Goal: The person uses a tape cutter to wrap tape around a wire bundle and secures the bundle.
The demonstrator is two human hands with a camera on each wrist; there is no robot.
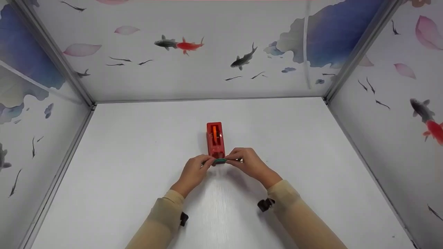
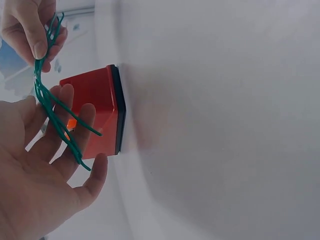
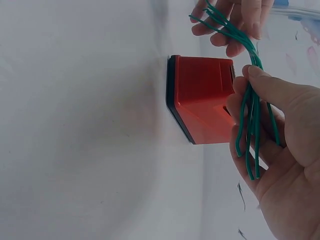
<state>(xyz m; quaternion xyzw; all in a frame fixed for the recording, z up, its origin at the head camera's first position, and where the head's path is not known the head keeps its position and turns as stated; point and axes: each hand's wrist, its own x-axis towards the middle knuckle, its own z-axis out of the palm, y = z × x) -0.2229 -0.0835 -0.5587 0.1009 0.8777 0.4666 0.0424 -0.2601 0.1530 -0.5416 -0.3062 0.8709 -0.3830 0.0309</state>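
Nearest: the sleeves (image 1: pixel 155 216), w/ a small black cam (image 1: pixel 265 205) by each wrist. Past them, both forearms angle in to the same spot at mid-table.

L hand (image 1: pixel 193 170) pinches one side of the green wire bundle (image 1: pixel 220 160) btwn thumb & finger; its other fingers are loosely bent, w/ the loose ends lying across them. R hand (image 1: pixel 252 165) does likewise: thumb tip down on the strands, fingers curled behind. So both grips are closed at the tips, w/ just the bundle's thickness btwn. A short middle length shows btwn the two; there's a pale glint there, can't tell if it's tape.

Key relation: the bundle's long axis runs L–R across the body, approx. square to the red tape dispenser (image 1: pixel 216 149), whose long axis points away from the person, far end a touch left. Bundle is held off the table, about level w/ the disp.'s top, right at its near end, where the toothed cutter (image 3: pixel 233 70) sits. Touching or just apart: can't tell.

Hands flank that end abt evenly, L at its left corner, R at its right; no clear nearer one. Farther back, the orange reel (image 1: pixel 215 135) stands upright in the disp., then bare white table (image 1: pixel 270 121), then the fish-print back wall (image 1: pixel 207 76).
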